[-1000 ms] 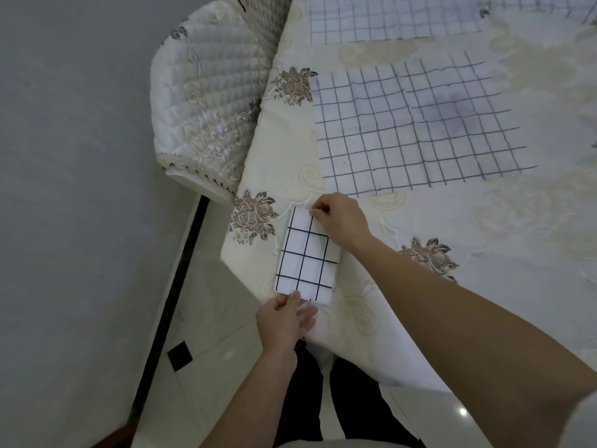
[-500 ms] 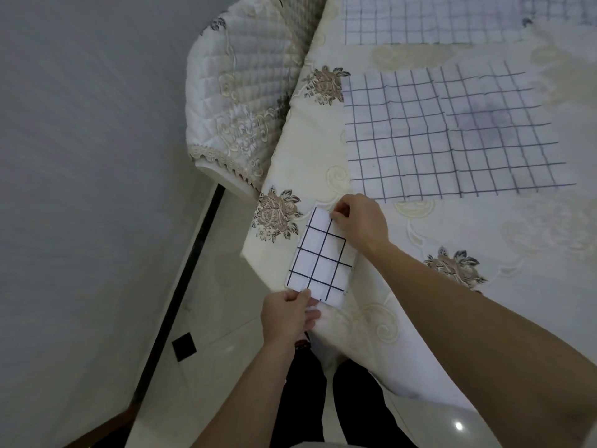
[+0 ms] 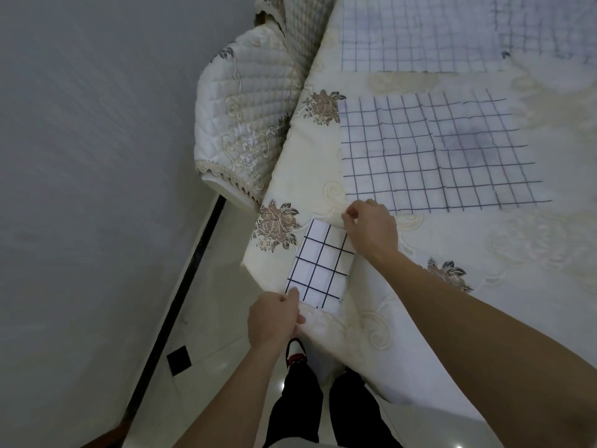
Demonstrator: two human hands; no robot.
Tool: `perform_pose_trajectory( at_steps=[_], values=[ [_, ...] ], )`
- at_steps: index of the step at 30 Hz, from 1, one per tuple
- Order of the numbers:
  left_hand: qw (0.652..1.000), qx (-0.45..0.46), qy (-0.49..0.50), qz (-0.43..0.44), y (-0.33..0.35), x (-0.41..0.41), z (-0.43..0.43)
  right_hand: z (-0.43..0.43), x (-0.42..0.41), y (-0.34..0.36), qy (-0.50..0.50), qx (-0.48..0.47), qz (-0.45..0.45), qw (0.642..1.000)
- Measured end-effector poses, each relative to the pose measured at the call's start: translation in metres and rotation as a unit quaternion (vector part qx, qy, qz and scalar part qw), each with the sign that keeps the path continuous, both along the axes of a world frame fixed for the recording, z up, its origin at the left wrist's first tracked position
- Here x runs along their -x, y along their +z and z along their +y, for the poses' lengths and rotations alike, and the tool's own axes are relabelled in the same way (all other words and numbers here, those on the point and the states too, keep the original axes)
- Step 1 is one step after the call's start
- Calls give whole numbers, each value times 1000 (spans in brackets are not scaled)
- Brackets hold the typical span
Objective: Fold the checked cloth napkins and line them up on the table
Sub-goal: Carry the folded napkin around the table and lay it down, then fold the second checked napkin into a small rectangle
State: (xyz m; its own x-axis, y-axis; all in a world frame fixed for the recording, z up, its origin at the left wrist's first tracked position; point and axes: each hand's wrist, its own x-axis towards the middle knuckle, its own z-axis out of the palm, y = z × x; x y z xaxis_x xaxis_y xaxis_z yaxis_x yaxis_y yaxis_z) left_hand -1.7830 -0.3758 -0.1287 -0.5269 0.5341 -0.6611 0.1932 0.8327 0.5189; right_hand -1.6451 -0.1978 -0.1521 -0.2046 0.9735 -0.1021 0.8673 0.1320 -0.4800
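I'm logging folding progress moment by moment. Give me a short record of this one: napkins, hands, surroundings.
folded napkin: small rectangle, lying flat near the table's near-left corner
left hand: pinches the folded napkin's near-left corner
right hand: fingers curled at its far-right corner, pinching it
unfolded napkin: spread flat just beyond the right hand
second unfolded napkin: spread flat farther back
tablecloth: cream, with embroidered flowers
chair: quilted cover, at the table's left side
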Motion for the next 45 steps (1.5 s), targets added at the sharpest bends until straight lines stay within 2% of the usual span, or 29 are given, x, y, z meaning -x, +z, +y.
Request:
perform_pose_trajectory(
  at_steps=[3, 7, 9, 11, 14, 17, 33, 45],
  values=[
    [991, -66, -64, 97, 17, 7, 14, 2, -23, 23, -1, -27, -7, 1000],
    [948, -167, -167, 213, 53, 6, 47, -9, -55, 61, -4, -102, -16, 995],
    [913, -245, -215, 244, 68, -1, 61, -19, -69, 76, -2, -147, -30, 989],
    [865, -302, -271, 296, 77, -13, 72, -33, -81, 90, -7, -174, -46, 984],
    [790, -337, -348, 376, 91, -32, 79, -57, -96, 102, -27, -197, -52, 979],
    [749, -355, -394, 397, 96, -53, 75, -79, -112, 106, -43, -208, -67, 975],
    [754, -323, -440, 365, 87, -101, 59, -112, -137, 89, -68, -212, -52, 974],
    [713, -367, -491, 340, 77, -103, 70, -135, -140, 96, -149, -205, -71, 965]
  ],
)
